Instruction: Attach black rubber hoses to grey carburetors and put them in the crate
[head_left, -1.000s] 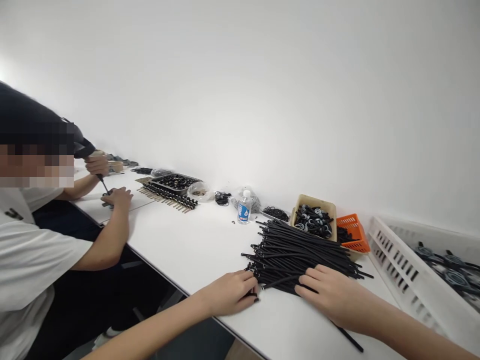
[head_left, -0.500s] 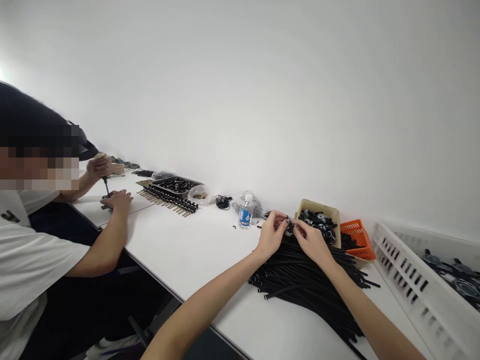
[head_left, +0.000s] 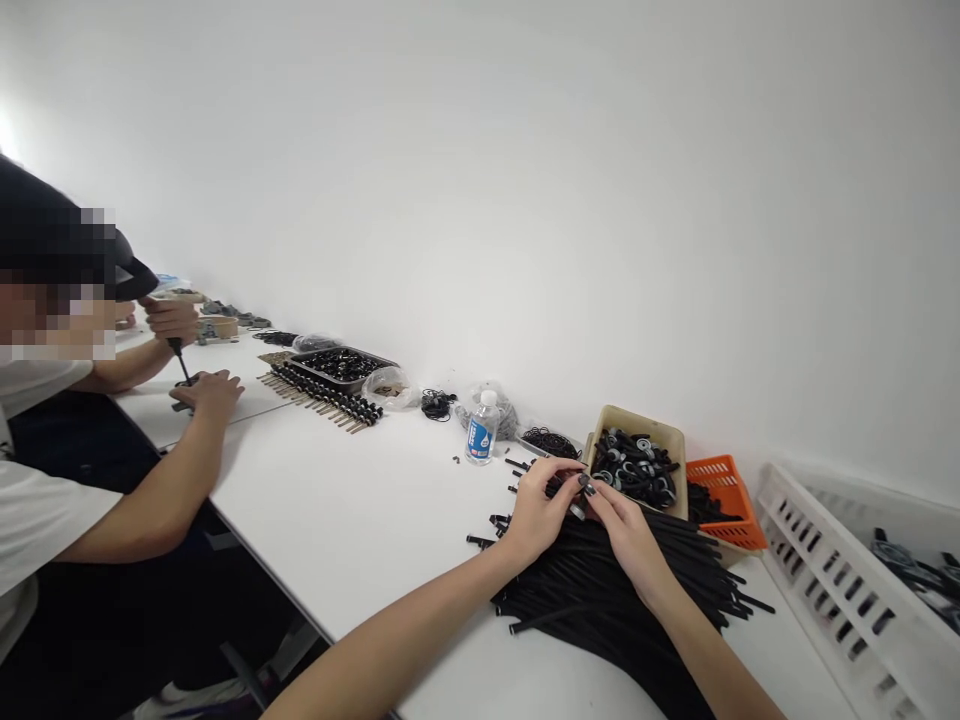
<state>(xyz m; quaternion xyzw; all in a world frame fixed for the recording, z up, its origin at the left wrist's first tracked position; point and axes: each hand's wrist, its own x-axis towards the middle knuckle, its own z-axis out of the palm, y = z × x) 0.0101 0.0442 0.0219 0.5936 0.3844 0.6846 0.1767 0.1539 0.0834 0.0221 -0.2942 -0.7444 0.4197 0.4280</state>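
Observation:
My left hand [head_left: 537, 512] is closed, its thumb and fingers pinching a small black part with a pale grey ring [head_left: 577, 510]. From the other side, the fingertips of my right hand [head_left: 627, 530] close on the same part, so much of it is hidden. Below both hands lies a pile of black rubber-like tubes [head_left: 592, 600]. Just behind them stands a beige bin [head_left: 679, 450] holding black and grey parts of a similar look.
An orange basket [head_left: 724, 480] and a white slotted crate [head_left: 825, 560] stand to the right. A clear bottle [head_left: 480, 432] stands behind the hands to the left. Farther left are a metal tray [head_left: 341, 368] of small black parts and a co-worker's hand [head_left: 172, 320] on a power screwdriver.
The view has shifted a little, and my hands sit slightly lower over the tubes. Both still hold the small part, whose pale ring now shows beneath the fingers.

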